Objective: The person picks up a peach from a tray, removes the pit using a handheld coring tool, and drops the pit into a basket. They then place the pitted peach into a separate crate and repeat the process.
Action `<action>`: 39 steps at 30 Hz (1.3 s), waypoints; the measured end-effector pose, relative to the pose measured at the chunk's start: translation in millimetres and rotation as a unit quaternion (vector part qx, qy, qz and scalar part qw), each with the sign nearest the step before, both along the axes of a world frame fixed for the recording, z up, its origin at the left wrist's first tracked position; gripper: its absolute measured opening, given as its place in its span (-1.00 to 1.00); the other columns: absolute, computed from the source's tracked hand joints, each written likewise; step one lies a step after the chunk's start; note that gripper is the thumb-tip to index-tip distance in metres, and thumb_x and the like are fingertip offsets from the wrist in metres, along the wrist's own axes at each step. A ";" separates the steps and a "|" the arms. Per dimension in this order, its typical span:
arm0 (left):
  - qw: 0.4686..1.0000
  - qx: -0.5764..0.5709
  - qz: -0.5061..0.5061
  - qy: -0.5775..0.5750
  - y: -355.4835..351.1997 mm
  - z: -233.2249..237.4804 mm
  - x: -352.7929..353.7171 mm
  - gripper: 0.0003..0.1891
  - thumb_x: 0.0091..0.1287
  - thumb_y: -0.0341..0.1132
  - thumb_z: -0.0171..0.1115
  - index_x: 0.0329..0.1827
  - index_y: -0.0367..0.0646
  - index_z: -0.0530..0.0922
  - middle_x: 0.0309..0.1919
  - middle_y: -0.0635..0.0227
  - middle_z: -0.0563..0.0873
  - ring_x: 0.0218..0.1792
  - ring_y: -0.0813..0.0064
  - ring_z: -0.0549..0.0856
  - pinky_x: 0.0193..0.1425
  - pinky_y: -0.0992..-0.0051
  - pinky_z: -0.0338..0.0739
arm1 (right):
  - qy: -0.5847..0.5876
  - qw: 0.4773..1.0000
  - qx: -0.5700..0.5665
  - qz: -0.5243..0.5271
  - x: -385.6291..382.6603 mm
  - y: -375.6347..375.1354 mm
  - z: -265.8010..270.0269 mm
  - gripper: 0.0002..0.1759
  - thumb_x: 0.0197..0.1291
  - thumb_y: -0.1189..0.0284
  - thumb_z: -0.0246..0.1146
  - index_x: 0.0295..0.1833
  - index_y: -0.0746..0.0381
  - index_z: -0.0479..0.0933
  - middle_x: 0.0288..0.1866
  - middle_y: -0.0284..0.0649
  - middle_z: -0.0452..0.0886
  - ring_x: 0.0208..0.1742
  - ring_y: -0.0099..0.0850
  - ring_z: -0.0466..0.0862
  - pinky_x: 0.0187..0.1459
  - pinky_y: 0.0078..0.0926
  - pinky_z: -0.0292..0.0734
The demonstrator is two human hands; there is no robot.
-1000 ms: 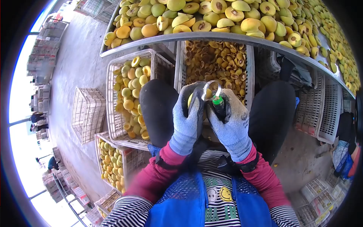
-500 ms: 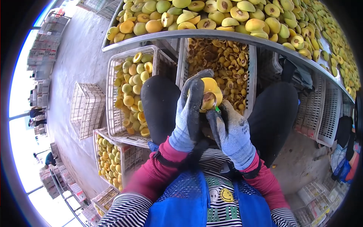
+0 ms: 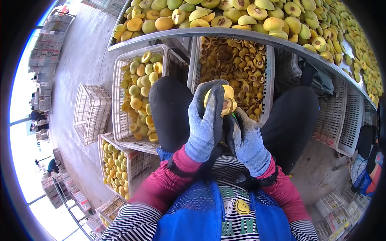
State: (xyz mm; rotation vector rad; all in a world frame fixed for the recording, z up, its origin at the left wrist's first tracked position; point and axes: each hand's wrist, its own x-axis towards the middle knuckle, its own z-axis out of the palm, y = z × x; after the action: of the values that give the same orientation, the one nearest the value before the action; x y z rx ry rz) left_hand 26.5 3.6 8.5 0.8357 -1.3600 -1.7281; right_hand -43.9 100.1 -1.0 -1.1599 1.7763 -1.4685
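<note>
Gloved in blue and black, my left hand (image 3: 207, 118) is wrapped round a yellow half fruit (image 3: 228, 100) whose brown centre faces me. Close against the fruit's lower right side is my right hand (image 3: 247, 136), its fingers closed on a small tool with a green part (image 3: 234, 115); the rest of the tool is hidden. Both hands are above my lap. Behind them stands a crate (image 3: 270, 80) filled with small brown-yellow fruit pieces. A white crate (image 3: 116, 100) of halved fruit is left of my knee.
A metal-edged table (image 3: 177, 34) heaped with halved fruit spans the top. A lower fruit crate (image 3: 128, 178) and an upright crate (image 3: 91, 114) stand at left. Stacked crates (image 3: 341, 116) and part of another person (image 3: 364, 168) are at right.
The half fruit has turned and more of it is covered by my left hand's fingers. My left hand has rotated slightly, and the view has shifted a little.
</note>
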 end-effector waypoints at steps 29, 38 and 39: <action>0.896 -0.397 -0.154 -0.126 -43.5 -4.5 -2.3 -0.75 0.20 -0.37 0.23 -0.06 -0.23 0.57 -0.26 0.17 0.69 -0.27 0.25 0.73 -0.18 0.47 0.58 | -0.733 0.659 0.056 0.159 -0.5 9.1 -11.5 -0.40 0.33 -0.11 -0.05 -0.13 0.28 0.45 -0.59 -0.30 0.42 -0.72 -0.55 0.38 -0.73 -0.64 0.31; 0.959 0.142 -0.245 0.025 -19.6 -30.0 -0.9 -0.69 0.36 -0.19 0.11 -0.07 -0.30 0.53 -0.17 0.27 0.65 -0.17 0.41 0.63 -0.01 0.49 0.50 | -0.880 0.393 -0.086 0.252 9.7 4.8 -15.4 -0.38 0.33 -0.16 -0.16 -0.18 0.22 0.42 -0.70 -0.39 0.28 -0.82 -0.69 0.18 -0.85 -0.78 0.11; 0.963 0.186 -0.196 -0.007 -12.4 -39.2 2.7 -0.66 0.38 -0.14 0.10 -0.08 -0.30 0.53 -0.16 0.30 0.65 -0.16 0.44 0.63 0.00 0.49 0.49 | -0.865 0.425 -0.090 0.250 10.5 5.2 -16.6 -0.39 0.34 -0.16 -0.16 -0.18 0.21 0.41 -0.69 -0.39 0.28 -0.82 -0.69 0.18 -0.84 -0.78 0.12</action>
State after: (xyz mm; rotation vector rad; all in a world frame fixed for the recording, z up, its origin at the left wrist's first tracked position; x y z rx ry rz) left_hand 29.2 -8.8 -30.7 0.8146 -1.2894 -2.3427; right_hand -33.3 105.2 -17.6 0.2135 -0.2484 -1.2845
